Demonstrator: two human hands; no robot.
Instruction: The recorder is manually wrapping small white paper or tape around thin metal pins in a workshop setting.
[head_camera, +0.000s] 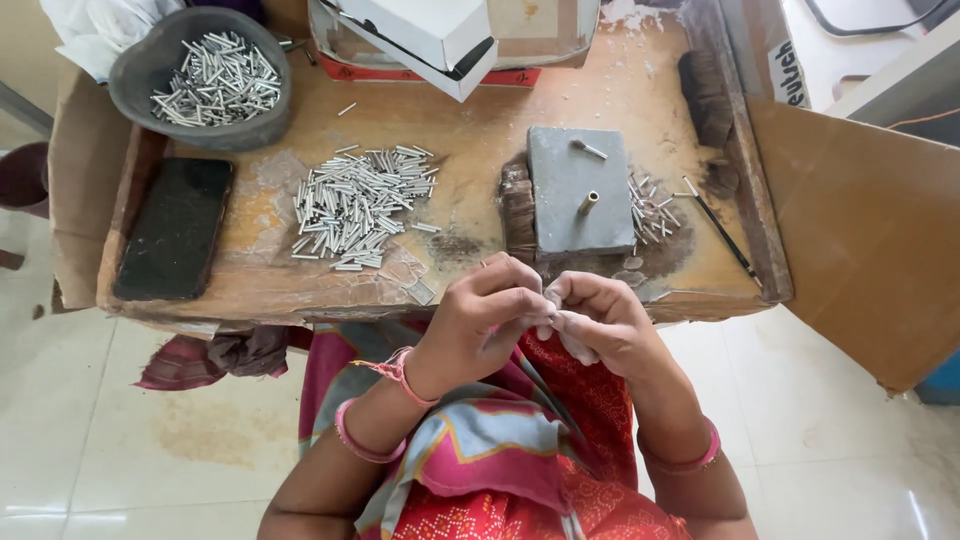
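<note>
Tube pile (362, 205) left of block (580, 190) (bowl (135, 75) behind); phone (175, 230) far left.

The worktable (480, 110) is worn tan wood with pale, whitish patches and a dark stain near its middle. On its left lies a flat black slab (175, 228); at the far left a dark grey bowl (200, 80) holds silver tubes (215, 80), and a bigger heap of silver tubes (360, 205) shines at the centre. A plain grey block (580, 190) sits right of centre. A white box (440, 35) with a red-edged strip lies far. The garment (500, 450) is red with fine white dots, and its drape is grey-blue and pink with yellow lines. Pink bangles (360, 440) ring both wrists. The floor (110, 440) is glossy cream tile.
</note>
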